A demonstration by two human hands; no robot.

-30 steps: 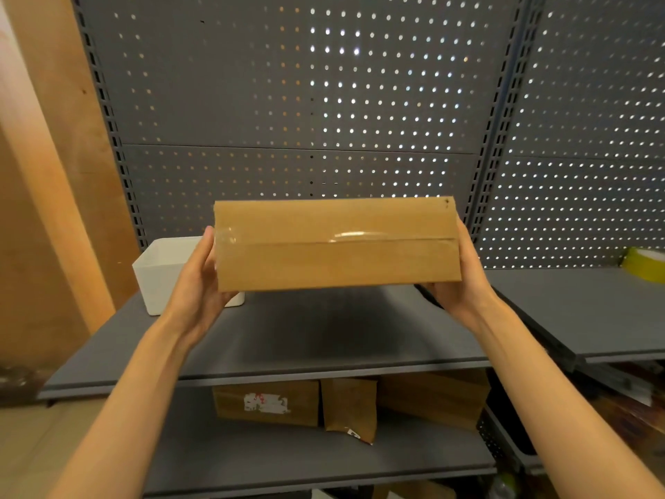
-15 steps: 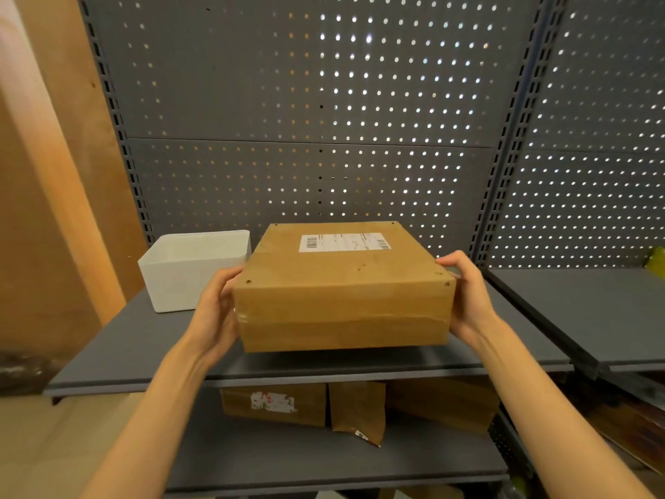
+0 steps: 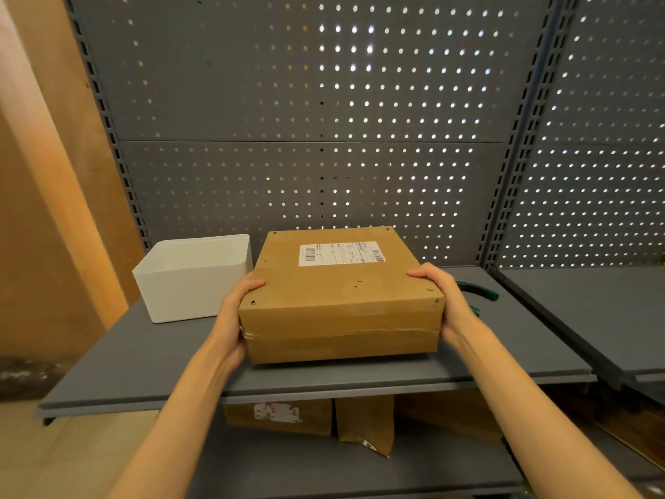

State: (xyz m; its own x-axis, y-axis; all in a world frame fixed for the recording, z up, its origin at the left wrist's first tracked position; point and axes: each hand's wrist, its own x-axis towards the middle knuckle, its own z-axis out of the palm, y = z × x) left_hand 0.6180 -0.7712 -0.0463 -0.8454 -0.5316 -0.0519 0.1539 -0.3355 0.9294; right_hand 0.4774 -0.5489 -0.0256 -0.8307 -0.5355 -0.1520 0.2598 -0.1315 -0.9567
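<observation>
Cardboard box (image 3: 338,300): brown and flat-ish, with clear tape running round the front face. It sits mid-shelf, right down at the board, though I honestly can't tell if its bottom is fully resting.
Shipping label (image 3: 342,253): white with barcodes, stuck on top near the back edge. The print is too small to read.
Left hand (image 3: 234,318): clamped on the box's left side, thumb hooked over the top edge. The rest of the fingers are hidden behind the box.
Right hand (image 3: 442,300): same deal on the right side, thumb over the top corner and palm pressed against the wall.
Shelf (image 3: 144,365): a grey board that carries the box.
White bin (image 3: 194,279): open-topped plastic, just beside the box on the left and close to touching it.
Green thing (image 3: 478,291): a curved piece poking out behind the right hand. No idea what it is.
Pegboard (image 3: 288,102): grey perforated back panel with light shining through the holes.
Lower shelf (image 3: 288,470): holds more cardboard boxes (image 3: 277,415) and a brown paper pouch (image 3: 363,423).
</observation>
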